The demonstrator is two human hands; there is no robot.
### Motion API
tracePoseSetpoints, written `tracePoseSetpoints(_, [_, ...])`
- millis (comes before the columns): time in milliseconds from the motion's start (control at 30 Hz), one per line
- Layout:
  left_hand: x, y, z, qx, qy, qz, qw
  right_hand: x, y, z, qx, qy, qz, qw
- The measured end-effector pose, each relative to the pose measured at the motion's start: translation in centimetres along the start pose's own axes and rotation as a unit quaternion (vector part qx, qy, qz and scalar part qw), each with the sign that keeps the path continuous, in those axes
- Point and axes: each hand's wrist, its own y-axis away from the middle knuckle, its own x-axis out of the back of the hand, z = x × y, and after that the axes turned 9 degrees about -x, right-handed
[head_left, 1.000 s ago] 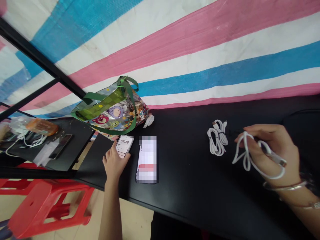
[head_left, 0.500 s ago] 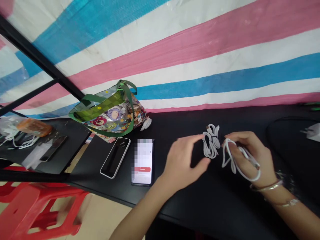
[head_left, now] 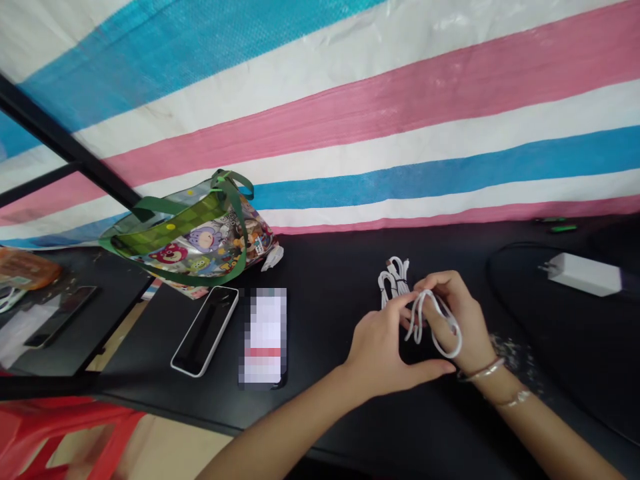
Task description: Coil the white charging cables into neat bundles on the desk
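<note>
- head view, from above, hands at the black table (head_left: 325,287), right of centre
- right hand (head_left: 453,313) curled narrow, fingers closed around a white cable loop (head_left: 434,325), the loop hanging in soft bends across the fingers
- left hand (head_left: 385,350) spread wide, thumb well away from the fingers, index fingertip reaching in at the loop; could not tell if it touched the cable or sat just beside it
- tied cable bundle (head_left: 393,283), also white, lay on the table just beside the left fingers, not held, partly behind the hands
- cable looked light and soft, would likely flop and tangle rather than keep a shape; best held at the firmer plug end or by gathering the loops together; the bundle looked easiest to lift at its tied middle
- bangle (head_left: 481,370) and thin bracelet (head_left: 510,399) on the right wrist
- white charger (head_left: 584,274) lay on the table, well right of the hands
- two phones left of the hands: white-edged phone (head_left: 204,331) with dark screen, and next to it a phone with blurred screen (head_left: 263,337)
- printed plastic bag (head_left: 187,240) with green handles sat past the phones, against a striped tarp (head_left: 380,133)
- red stool (head_left: 45,427) at lower left, below the table edge
</note>
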Motion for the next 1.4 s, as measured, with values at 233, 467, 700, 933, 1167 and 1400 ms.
tracePoseSetpoints(233, [-0.2,0.1,-0.5,0.014,0.055,0.088,0.995,-0.5,0.1,-0.3,0.010,0.006,-0.046,0.999])
tracePoseSetpoints(467, [0.4,-0.7,-1.2,0.063,0.190,0.141,0.970,-0.5,-0.2,-0.6,0.045,0.002,-0.097,0.994])
tracePoseSetpoints(700, [0.7,-1.0,-1.1,0.080,0.232,0.168,0.955,-0.4,-0.2,-0.2,0.015,-0.018,-0.102,0.994])
tracePoseSetpoints(933, [0.9,-1.2,-0.8,0.079,0.257,0.197,0.943,-0.5,-0.3,-0.3,-0.005,-0.023,-0.073,0.997])
tracePoseSetpoints(1167, [0.9,-1.4,-0.6,0.088,0.284,0.192,0.935,-0.3,-0.4,-0.5,-0.023,-0.025,-0.054,0.998])
tracePoseSetpoints(1400, [1.5,-1.7,-0.3,0.104,0.316,0.185,0.925,-0.1,-0.7,-0.5,-0.033,-0.068,-0.060,0.995])
